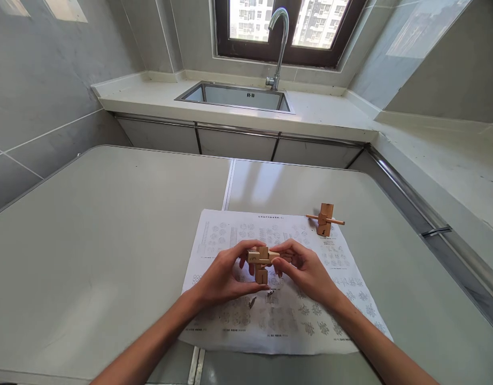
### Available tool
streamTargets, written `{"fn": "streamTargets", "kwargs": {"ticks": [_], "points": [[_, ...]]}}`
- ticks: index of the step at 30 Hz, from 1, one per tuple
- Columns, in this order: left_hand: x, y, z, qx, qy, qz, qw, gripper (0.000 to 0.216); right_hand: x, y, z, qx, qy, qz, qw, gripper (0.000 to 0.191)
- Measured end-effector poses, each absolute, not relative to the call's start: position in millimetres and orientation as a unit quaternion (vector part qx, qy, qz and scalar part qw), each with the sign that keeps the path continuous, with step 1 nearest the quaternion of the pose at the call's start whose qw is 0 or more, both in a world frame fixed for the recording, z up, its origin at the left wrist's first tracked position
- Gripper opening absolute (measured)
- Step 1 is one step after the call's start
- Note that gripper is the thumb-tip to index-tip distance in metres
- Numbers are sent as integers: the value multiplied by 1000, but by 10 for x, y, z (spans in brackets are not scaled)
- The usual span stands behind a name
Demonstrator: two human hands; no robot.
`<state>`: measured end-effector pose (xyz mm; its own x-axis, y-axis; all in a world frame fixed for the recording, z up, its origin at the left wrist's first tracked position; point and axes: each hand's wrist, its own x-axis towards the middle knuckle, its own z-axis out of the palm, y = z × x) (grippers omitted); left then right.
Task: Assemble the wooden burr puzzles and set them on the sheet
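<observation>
A small interlocking wooden block puzzle (263, 259) is held up between both hands over the printed sheet. My left hand (232, 271) grips it from the left, with the fingers at its top and the thumb under its lower block. From the right, my right hand (305, 267) pinches the end of a crosswise piece between thumb and fingers. Beneath them lies a white instruction sheet (214, 315) with rows of small puzzle diagrams. Part of the sheet is covered by the hands.
Another wooden assembly (325, 220), a flat block crossed by a thin stick, rests at the sheet's upper right corner. The grey table (110, 230) has a seam down its middle. Beyond it are a counter with a sink (234, 96) and a faucet (280, 48).
</observation>
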<state>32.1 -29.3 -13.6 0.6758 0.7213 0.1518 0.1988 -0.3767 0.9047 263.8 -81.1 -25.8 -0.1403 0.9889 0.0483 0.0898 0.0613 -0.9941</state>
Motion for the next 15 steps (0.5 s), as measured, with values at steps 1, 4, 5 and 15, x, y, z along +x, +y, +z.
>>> {"fn": "streamTargets", "kwargs": {"ticks": [1, 4, 5, 15], "points": [[319, -293, -133, 782, 296, 274, 476, 68, 2636, -813, -262, -474, -568, 494, 457, 30], [313, -293, -131, 782, 300, 268, 476, 69, 2632, -816, -264, -483, -563, 490, 458, 31], [312, -292, -133, 782, 299, 267, 477, 69, 2630, -816, -260, -486, -561, 490, 456, 31], [310, -289, -159, 783, 293, 272, 477, 69, 2602, -801, -231, -483, -533, 527, 453, 33]]}}
